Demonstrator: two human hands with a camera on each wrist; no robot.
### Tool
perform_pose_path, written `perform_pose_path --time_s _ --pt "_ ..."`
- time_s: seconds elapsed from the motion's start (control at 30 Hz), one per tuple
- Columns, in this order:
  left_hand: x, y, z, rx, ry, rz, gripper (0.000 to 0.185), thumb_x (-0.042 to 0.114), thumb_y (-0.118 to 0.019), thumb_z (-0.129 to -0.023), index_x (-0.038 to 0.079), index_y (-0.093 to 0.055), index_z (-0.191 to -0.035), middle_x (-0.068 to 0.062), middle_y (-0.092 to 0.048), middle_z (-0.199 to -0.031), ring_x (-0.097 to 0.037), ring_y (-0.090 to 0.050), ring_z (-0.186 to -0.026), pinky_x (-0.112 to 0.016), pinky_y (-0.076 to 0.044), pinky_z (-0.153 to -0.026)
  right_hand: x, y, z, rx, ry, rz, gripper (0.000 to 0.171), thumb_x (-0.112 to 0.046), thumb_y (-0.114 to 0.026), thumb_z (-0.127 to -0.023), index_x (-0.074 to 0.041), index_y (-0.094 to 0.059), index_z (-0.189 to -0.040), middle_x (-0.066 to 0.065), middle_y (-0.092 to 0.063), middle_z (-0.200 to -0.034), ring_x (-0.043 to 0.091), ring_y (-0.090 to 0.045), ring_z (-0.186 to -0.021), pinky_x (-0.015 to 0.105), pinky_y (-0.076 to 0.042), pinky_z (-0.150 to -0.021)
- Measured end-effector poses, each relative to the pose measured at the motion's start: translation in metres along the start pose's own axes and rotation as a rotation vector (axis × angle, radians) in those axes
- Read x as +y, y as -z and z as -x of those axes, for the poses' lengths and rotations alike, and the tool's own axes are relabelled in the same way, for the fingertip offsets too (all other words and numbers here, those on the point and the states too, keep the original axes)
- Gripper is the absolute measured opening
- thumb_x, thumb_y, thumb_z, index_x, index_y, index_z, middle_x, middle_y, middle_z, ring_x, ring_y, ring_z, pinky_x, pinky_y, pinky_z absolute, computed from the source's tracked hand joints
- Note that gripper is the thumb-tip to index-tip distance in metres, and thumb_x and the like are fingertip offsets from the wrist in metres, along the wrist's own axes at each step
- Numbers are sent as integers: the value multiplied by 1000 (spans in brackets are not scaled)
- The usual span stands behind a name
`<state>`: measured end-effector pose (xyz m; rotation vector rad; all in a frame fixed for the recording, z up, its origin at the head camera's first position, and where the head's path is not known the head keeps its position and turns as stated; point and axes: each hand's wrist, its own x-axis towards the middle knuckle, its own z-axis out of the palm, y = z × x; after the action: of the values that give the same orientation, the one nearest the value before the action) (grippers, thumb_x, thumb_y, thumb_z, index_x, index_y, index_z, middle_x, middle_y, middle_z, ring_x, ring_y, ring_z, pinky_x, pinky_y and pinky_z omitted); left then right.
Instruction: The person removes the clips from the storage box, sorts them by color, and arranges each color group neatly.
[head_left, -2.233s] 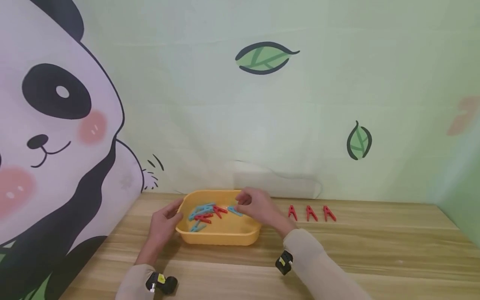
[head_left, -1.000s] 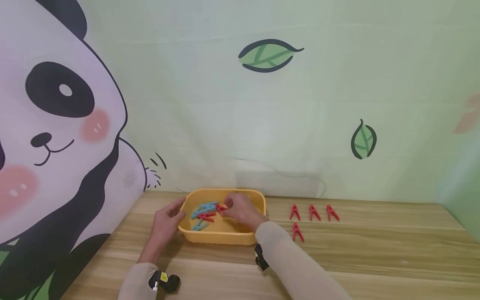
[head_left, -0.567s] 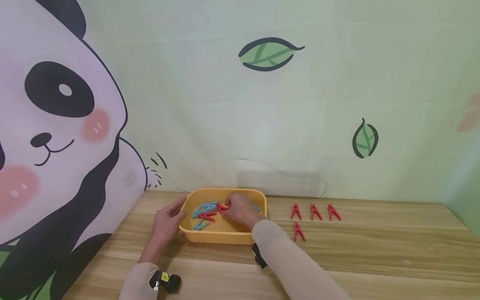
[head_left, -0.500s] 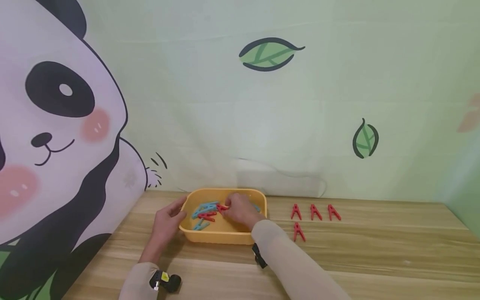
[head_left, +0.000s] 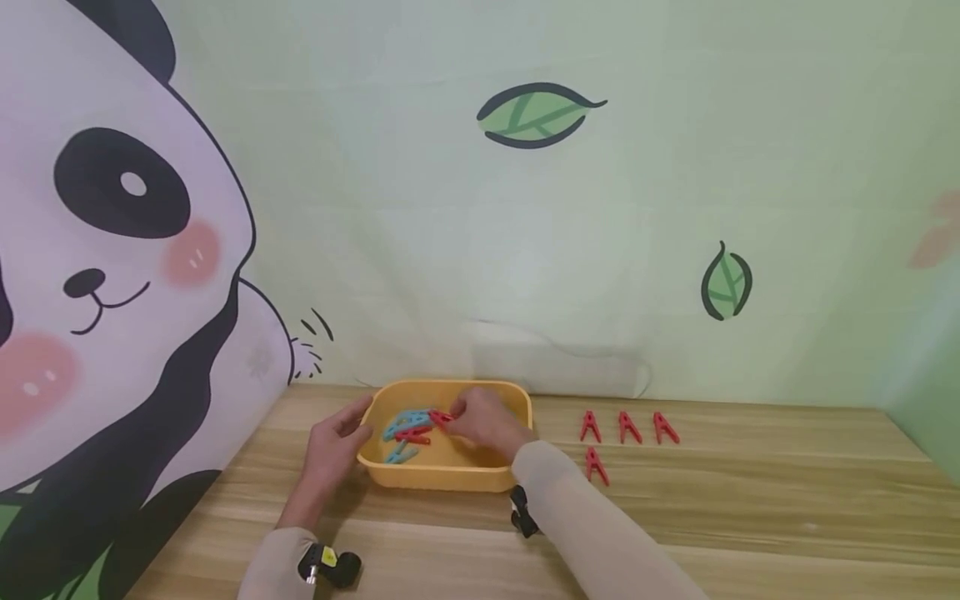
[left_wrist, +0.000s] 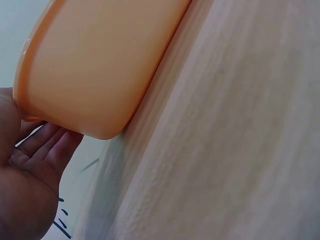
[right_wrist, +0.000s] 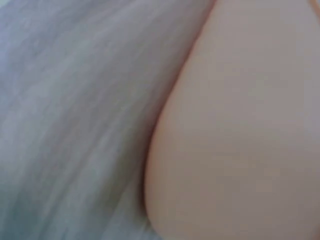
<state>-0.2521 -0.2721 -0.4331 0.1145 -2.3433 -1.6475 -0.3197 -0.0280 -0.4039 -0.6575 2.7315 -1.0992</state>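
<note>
At the left end of the yellow tray (head_left: 442, 478), the left hand (head_left: 327, 452) is holding the rim, thumb over it, fingers against the outer wall. Just inside, I'm seeing blue clips (head_left: 408, 420) and at least one loose red clip (head_left: 413, 436) bunching together. To their right, also in the tray, the pinched clip (head_left: 439, 419), a red one, is sloping down rightward into the right hand (head_left: 483, 422), the nearer one, whose fingertips are gripping its end (the right wrist view is showing me no fingers). The tray's right wall is standing between that hand and four spaced red clips (head_left: 627, 423) lying on the table (head_left: 750, 500).
</note>
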Motion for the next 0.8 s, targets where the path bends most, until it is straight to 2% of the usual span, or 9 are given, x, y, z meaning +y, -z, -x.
perform_pose_path --time_s 0.13,0.33,0.43,0.6,0.8 --pt "0 0 0 0 8 -5 47 2 -61 -103 -4 -56 -150 -22 -56 -152 -38 -56 -138 -31 -51 -105 -4 7 7 10 35 -40 17 -15 -81 -94 -3 -76 -104 5 -71 -98 19 -60 -80 29 -54 -71" --pt "-1 0 0 -6 13 -4 48 3 -61 -103 -4 -55 -151 -23 -56 -152 -39 -56 -138 -28 -53 -102 -11 18 22 50 115 -82 21 -14 -80 -94 -1 -76 -109 6 -74 -102 19 -65 -92 37 -59 -87" --pt "0 0 1 -3 7 8 48 2 -61 -103 -5 -55 -150 -23 -56 -151 -40 -56 -138 -28 -52 -103 -14 23 32 66 135 -129 23 -15 -79 -95 0 -76 -113 5 -74 -102 19 -66 -93 36 -59 -87" --pt "-1 0 1 -13 8 21 48 1 -60 -103 -5 -54 -151 -23 -53 -153 -40 -54 -140 -35 -48 -108 -16 33 50 103 190 -190 23 -13 -80 -95 1 -76 -113 5 -75 -100 19 -69 -91 32 -60 -83" --pt "-1 1 0 -18 9 17 49 1 -60 -104 -5 -53 -152 -22 -52 -155 -40 -52 -141 -38 -47 -109 -8 44 70 156 239 -191 21 -9 -79 -94 -1 -77 -113 4 -75 -100 16 -69 -90 31 -61 -82"
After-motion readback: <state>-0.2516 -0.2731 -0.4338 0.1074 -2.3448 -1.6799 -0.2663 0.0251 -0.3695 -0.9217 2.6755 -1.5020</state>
